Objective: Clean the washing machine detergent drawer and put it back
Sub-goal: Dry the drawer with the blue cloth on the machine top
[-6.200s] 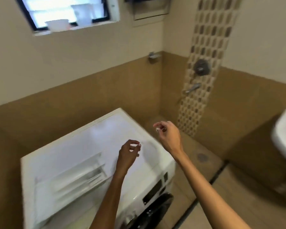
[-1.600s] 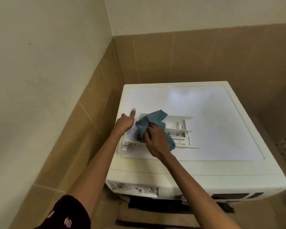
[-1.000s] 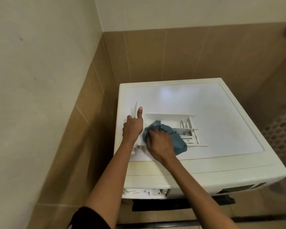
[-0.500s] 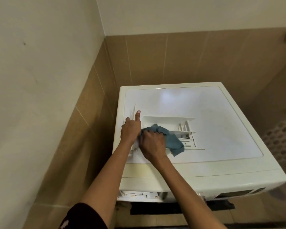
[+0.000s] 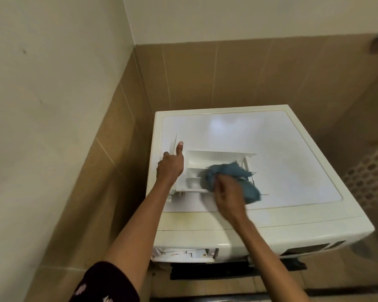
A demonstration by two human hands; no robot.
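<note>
Two bare hands work at the detergent drawer (image 5: 205, 158), which lies out of its slot on the white top surface of the washing machine (image 5: 288, 149), towards that surface's near left part. The drawer's front panel (image 5: 174, 144) stands upright at its left end.

The left grip (image 5: 170, 168) is clamped on that left end, thumb straight up against the panel's right face and the fingers curled round its other side. It has stayed there since half a second ago.

The right grip (image 5: 228, 196) is closed round a bunched blue cloth (image 5: 229, 171). A moment ago this hand and the cloth sat right beside the left hand, covering the drawer's left compartments. They have since slid to the right, and the cloth is now pressed over the drawer's right half and spills past its near right edge onto the surface. The left compartments lie bare and white. The right hand is a little blurred.

On the machine's front face, at the near left, the empty drawer slot (image 5: 183, 253) gapes open. A dark patterned sleeve (image 5: 105, 284) shows at the bottom edge, and tan wall tiles (image 5: 205, 73) rise behind the machine.
</note>
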